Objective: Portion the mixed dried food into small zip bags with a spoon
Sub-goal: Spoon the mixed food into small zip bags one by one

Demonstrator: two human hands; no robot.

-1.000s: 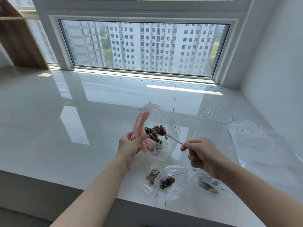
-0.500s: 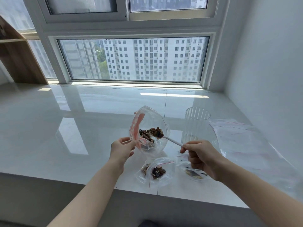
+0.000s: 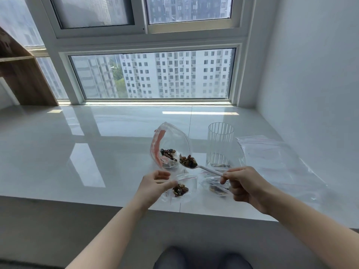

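A large clear zip bag (image 3: 174, 136) with a red strip stands open on the white sill, with mixed dried food (image 3: 168, 153) in its bottom. My right hand (image 3: 246, 184) pinches the handle of a white spoon (image 3: 210, 171). The spoon's bowl, heaped with dried food (image 3: 188, 161), hovers just outside the large bag's mouth. My left hand (image 3: 155, 181) is below the large bag with fingers spread, its fingertips at the edge of a small zip bag (image 3: 181, 189) that holds some food. A second small filled bag (image 3: 214, 186) lies partly under my right hand.
A ribbed clear glass (image 3: 220, 140) stands behind the spoon. A pile of empty zip bags (image 3: 275, 158) lies at the right by the wall. The sill's front edge (image 3: 97, 201) runs close below the small bags. A wooden shelf (image 3: 23, 78) stands far left.
The loaded spoon has come out of the large bag to its right. My left hand has let go of that bag and dropped to the small bag. The view has tilted up.
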